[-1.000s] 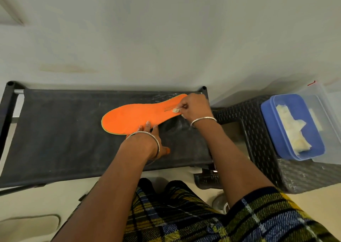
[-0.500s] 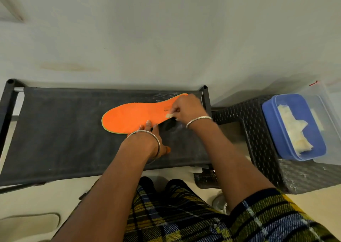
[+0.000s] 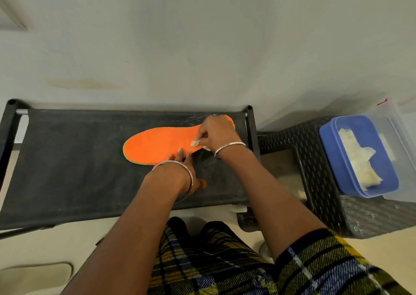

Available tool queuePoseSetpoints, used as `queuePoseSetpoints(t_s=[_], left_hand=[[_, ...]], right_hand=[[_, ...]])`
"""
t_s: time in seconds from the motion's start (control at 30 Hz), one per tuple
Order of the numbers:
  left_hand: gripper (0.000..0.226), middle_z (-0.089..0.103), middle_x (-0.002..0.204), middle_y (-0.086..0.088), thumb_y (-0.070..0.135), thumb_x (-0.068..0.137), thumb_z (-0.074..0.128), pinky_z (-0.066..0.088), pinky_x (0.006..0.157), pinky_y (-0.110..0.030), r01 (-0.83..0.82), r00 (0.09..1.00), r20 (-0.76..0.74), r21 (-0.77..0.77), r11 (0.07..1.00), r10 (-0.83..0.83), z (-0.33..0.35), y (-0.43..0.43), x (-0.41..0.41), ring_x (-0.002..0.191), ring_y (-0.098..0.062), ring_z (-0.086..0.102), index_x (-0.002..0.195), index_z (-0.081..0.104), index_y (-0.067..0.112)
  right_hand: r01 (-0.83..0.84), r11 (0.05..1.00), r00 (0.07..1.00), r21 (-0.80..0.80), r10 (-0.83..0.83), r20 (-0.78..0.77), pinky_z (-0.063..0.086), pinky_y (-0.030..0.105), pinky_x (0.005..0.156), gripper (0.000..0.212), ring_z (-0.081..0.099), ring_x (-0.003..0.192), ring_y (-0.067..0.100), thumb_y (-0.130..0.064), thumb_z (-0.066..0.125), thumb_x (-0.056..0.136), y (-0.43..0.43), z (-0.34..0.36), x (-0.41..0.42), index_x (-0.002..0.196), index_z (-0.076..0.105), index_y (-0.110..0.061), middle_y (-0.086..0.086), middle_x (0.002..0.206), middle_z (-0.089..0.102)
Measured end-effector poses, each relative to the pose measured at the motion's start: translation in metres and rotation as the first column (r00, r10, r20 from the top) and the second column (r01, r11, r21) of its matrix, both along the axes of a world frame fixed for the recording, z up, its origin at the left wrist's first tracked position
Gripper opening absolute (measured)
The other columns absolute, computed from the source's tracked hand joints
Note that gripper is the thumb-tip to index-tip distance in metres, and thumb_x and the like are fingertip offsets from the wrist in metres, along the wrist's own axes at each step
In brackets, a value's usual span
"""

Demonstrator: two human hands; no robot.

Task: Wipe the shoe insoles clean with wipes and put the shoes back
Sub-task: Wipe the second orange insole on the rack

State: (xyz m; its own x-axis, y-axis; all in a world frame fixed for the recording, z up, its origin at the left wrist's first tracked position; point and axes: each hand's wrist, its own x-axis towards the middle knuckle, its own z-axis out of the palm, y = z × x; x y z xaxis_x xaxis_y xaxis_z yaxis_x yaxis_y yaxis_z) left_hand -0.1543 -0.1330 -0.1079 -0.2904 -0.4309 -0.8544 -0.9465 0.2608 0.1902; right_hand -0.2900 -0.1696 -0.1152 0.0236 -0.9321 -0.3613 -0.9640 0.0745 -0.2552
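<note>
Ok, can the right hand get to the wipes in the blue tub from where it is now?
Probably yes. The blue tub sits uncovered on the wicker stool, on the same side as the right hand, nothing between them. That hand pinches a small wipe, though, and would need to drop it first.

text: none legible | insole [image 3: 157, 145]: no readable print | blue box [image 3: 326, 141]: no readable label

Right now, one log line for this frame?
step: insole wipe | right hand: pinches wipe on orange insole | left hand: presses insole's near edge | insole: flat on black fabric rack
</note>
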Motion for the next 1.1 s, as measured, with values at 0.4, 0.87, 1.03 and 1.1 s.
queuePoseSetpoints(t_s=[0.4, 0.87, 1.03, 1.1], left_hand=[[0.092, -0.024, 0.159, -0.006, 0.052, 0.096, 0.049, 0.008, 0.12, -0.048, -0.025, 1.0, -0.017, 0.01, 1.0, 0.025, 0.004, 0.0, 0.0, 0.148, -0.032, -0.01, 0.153, -0.016, 0.023], [0.089, -0.023, 0.159, -0.007, 0.054, 0.097, 0.043, 0.008, 0.121, -0.045, 0.021, 1.0, 0.013, 0.008, 1.0, -0.021, 0.014, 0.0, 0.0, 0.149, -0.032, -0.008, 0.153, -0.016, 0.018], [0.09, -0.023, 0.159, -0.007, 0.052, 0.097, 0.046, 0.007, 0.12, -0.047, -0.012, 1.0, 0.013, 0.006, 1.0, 0.012, 0.01, 0.001, -0.001, 0.148, -0.032, -0.01, 0.153, -0.016, 0.018], [0.09, -0.023, 0.159, -0.007, 0.052, 0.097, 0.046, 0.007, 0.121, -0.047, -0.006, 1.0, 0.006, 0.009, 1.0, 0.006, 0.011, 0.002, 0.0, 0.148, -0.032, -0.01, 0.153, -0.016, 0.018]], right_hand=[[0.117, 0.991, 0.984, -0.062, -0.107, 0.145, 0.053, 0.03, 0.084, 0.012, 0.067, 0.093, 0.019, -0.014, 0.073, 0.083, 0.002, 0.003, 0.019, 0.09, 0.081, -0.02, -0.002, 0.095, 0.076], [0.454, 0.855, 0.891, -0.249, -0.435, 0.131, 0.052, 0.036, 0.089, 0.022, 0.066, 0.098, 0.026, -0.004, 0.06, 0.086, 0.005, -0.001, -0.026, 0.096, 0.075, -0.016, 0.006, 0.101, 0.073], [0.15, 0.968, 0.979, -0.2, -0.117, 0.165, 0.048, 0.033, 0.089, 0.023, 0.064, 0.103, 0.023, -0.011, 0.06, 0.092, 0.004, -0.002, 0.017, 0.107, 0.077, -0.015, 0.006, 0.111, 0.072], [0.16, 0.962, 0.983, -0.219, -0.135, 0.127, 0.047, 0.032, 0.091, 0.023, 0.064, 0.105, 0.024, -0.011, 0.061, 0.091, 0.003, -0.003, 0.006, 0.107, 0.077, -0.015, 0.006, 0.111, 0.072]])
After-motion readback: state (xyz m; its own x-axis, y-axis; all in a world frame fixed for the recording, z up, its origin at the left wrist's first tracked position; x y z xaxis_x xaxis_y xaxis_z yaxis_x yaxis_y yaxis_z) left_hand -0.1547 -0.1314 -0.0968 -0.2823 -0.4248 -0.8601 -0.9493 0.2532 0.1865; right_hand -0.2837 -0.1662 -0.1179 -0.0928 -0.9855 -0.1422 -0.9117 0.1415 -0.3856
